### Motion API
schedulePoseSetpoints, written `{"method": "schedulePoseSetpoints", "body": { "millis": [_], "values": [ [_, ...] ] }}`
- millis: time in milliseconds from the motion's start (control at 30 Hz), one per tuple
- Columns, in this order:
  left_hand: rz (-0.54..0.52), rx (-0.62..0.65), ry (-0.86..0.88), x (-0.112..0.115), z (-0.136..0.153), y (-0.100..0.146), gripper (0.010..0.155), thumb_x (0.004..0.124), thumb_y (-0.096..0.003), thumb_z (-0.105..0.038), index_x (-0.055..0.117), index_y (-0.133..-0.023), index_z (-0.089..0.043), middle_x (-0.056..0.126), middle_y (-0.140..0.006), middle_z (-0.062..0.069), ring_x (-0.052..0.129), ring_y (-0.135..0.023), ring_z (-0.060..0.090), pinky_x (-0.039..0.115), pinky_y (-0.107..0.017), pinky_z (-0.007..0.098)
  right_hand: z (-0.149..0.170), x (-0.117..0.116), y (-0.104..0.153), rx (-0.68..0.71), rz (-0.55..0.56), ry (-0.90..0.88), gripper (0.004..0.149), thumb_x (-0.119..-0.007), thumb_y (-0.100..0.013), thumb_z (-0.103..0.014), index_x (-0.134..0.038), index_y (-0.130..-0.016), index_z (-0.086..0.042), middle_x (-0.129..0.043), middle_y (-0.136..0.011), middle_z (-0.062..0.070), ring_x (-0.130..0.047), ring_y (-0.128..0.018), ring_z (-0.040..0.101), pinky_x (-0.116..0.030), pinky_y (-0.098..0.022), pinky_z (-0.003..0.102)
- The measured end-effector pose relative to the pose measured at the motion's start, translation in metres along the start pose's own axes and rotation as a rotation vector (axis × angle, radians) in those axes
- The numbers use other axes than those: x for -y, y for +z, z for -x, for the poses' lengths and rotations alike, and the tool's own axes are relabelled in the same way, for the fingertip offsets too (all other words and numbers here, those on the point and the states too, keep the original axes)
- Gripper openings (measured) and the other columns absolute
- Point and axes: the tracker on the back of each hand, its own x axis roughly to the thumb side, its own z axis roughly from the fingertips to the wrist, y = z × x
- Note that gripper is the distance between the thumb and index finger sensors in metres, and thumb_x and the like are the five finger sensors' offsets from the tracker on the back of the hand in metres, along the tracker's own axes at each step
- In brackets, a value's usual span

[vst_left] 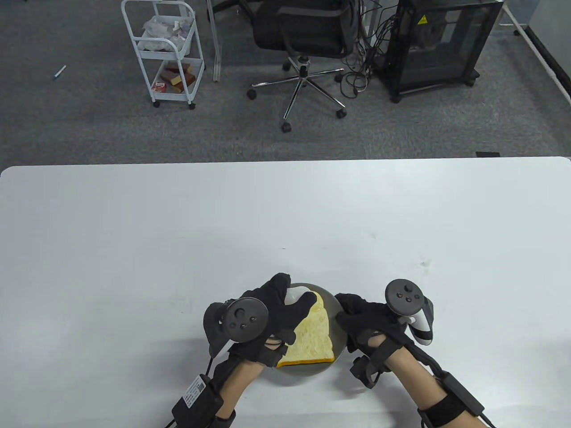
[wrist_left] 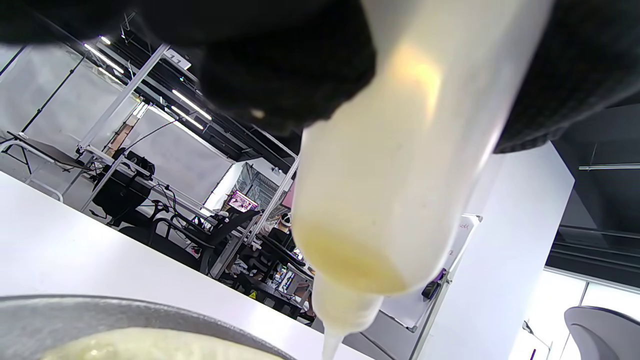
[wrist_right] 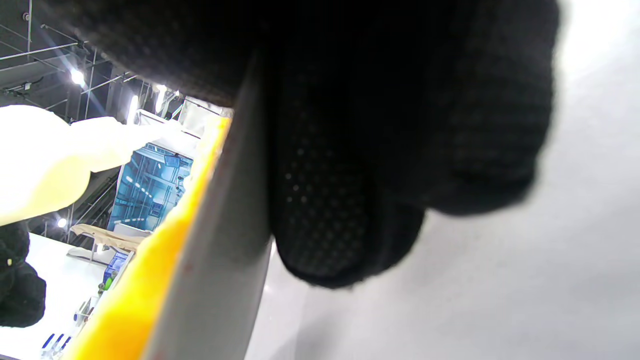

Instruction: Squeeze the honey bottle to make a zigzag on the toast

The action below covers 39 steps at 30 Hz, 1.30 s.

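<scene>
A slice of toast (vst_left: 312, 334) lies on a grey plate (vst_left: 335, 307) near the table's front edge. My left hand (vst_left: 272, 312) grips a translucent white squeeze bottle (vst_left: 294, 295) over the toast's far left corner. In the left wrist view the bottle (wrist_left: 395, 170) points nozzle down above the plate (wrist_left: 75, 315), with pale honey in its lower end. My right hand (vst_left: 361, 318) holds the plate's right rim. In the right wrist view its fingers (wrist_right: 350, 200) press against the rim (wrist_right: 220, 265), with the toast's yellow crust (wrist_right: 150, 270) beside it.
The white table (vst_left: 178, 232) spreads wide around the plate. Beyond its far edge stand a white cart (vst_left: 165, 49), an office chair (vst_left: 303, 35) and a black cabinet (vst_left: 441, 44) on the carpet.
</scene>
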Motion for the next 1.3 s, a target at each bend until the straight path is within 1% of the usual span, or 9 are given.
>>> {"method": "schedulePoseSetpoints", "body": {
  "millis": [533,700,1300],
  "values": [
    [-0.009,-0.027,-0.035,-0.004,0.007,-0.001,0.067,0.092,-0.0469,-0.072,0.081,-0.079,-0.014,0.1,-0.035,0.011,0.092,0.006,0.002,0.09,-0.009,0.035,0.0,0.0,0.0,-0.002,-0.006,-0.013,0.056,-0.082,-0.048,-0.024,-0.068,-0.096,0.002,-0.102,-0.063,0.016,-0.117,-0.029,0.024,-0.101,-0.015,0.027],
    [-0.031,-0.038,-0.037,-0.009,0.011,0.001,0.067,0.092,-0.0467,-0.072,0.082,-0.079,-0.013,0.1,-0.034,0.011,0.092,0.007,0.002,0.09,-0.008,0.035,0.0,0.001,0.0,-0.004,-0.006,-0.018,0.056,-0.082,-0.049,-0.024,-0.068,-0.096,0.002,-0.102,-0.063,0.016,-0.117,-0.029,0.023,-0.101,-0.015,0.027],
    [-0.055,-0.074,-0.077,-0.02,0.022,0.004,0.067,0.091,-0.047,-0.072,0.082,-0.078,-0.013,0.1,-0.033,0.01,0.092,0.008,0.002,0.09,-0.007,0.035,0.0,0.005,0.0,-0.008,0.001,-0.031,0.056,-0.082,-0.048,-0.024,-0.068,-0.096,0.002,-0.102,-0.063,0.016,-0.117,-0.029,0.023,-0.101,-0.015,0.027]
  ]
}}
